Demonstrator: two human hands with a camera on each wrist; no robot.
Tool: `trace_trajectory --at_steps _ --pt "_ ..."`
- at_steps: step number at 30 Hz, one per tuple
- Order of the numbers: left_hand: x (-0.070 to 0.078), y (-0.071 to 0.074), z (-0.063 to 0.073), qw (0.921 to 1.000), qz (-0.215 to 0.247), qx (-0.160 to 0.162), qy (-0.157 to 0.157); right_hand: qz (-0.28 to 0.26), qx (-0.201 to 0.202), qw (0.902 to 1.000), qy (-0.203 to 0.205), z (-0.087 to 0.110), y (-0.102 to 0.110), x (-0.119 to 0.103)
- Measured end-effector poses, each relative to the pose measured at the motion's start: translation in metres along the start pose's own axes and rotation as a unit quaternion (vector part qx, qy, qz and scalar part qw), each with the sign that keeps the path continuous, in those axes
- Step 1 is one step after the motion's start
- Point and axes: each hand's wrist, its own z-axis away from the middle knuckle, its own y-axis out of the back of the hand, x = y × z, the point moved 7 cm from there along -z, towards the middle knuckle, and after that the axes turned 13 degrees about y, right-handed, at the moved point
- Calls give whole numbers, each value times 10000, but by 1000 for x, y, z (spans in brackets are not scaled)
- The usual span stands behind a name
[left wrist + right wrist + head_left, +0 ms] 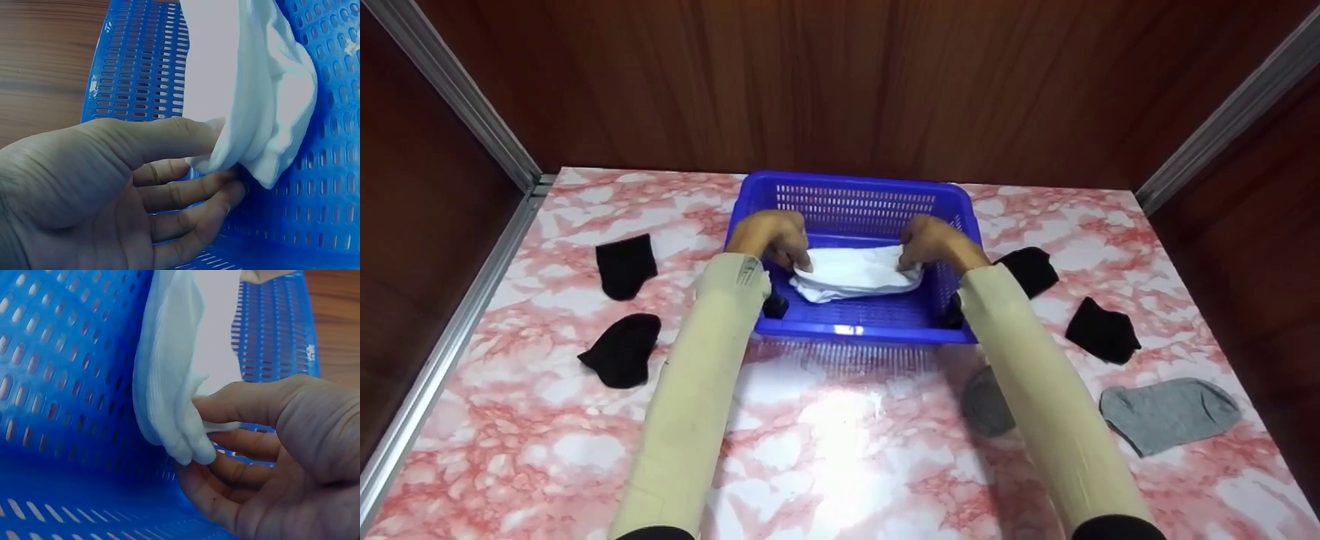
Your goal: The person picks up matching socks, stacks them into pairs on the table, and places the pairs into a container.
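Observation:
A layered stack of white socks lies in a blue plastic basket, its knit folds hanging toward the near side. My left hand pinches the left end of the stack, thumb on top and fingers beneath, as the left wrist view shows at the sock edge. At the opposite end my right hand pinches the cloth between thumb and fingers. Thumb and fingertips meet around the folded sock end in the right wrist view.
Two black socks lie left of the basket. To its right are a black sock, another black sock and a grey sock. A second grey sock is partly behind my right forearm. A wooden panel stands behind the basket.

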Motion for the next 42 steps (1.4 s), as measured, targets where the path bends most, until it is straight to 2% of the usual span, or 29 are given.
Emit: trace_trajectory --at_steps 6,10,13,15,18,22,26,29,31,35,42 --pt "4 4 14 9988 403 -206 -197 -184 416 9988 192 8 15 -4" --pt "6 15 25 9968 652 69 -455 -297 956 9933 581 15 34 -14" --pt "6 26 36 9932 504 651 -817 -450 1256 9873 861 24 46 -20" --pt "6 34 46 9868 340 1188 -1046 -611 1388 9834 992 32 52 -22" --pt "2 46 65 9710 164 1970 -1346 -866 1589 9773 1098 46 60 -22" --pt "-7 56 92 9456 528 2701 -1734 -819 2058 9690 1098 65 73 -17" --pt "-24 52 114 9139 1091 3297 -2101 -695 2375 9646 911 80 76 -5" --pt "-43 41 124 8983 1348 3517 -2264 -564 2526 9620 873 86 68 3" --pt "-58 31 127 8927 1485 3584 -2292 -447 2605 9598 941 88 60 8" --pt "-92 13 134 8869 1739 3683 -2180 -261 2573 9606 1020 90 42 15" --pt "-139 -11 152 8799 1678 4017 -1903 -301 2453 9645 926 88 19 19"
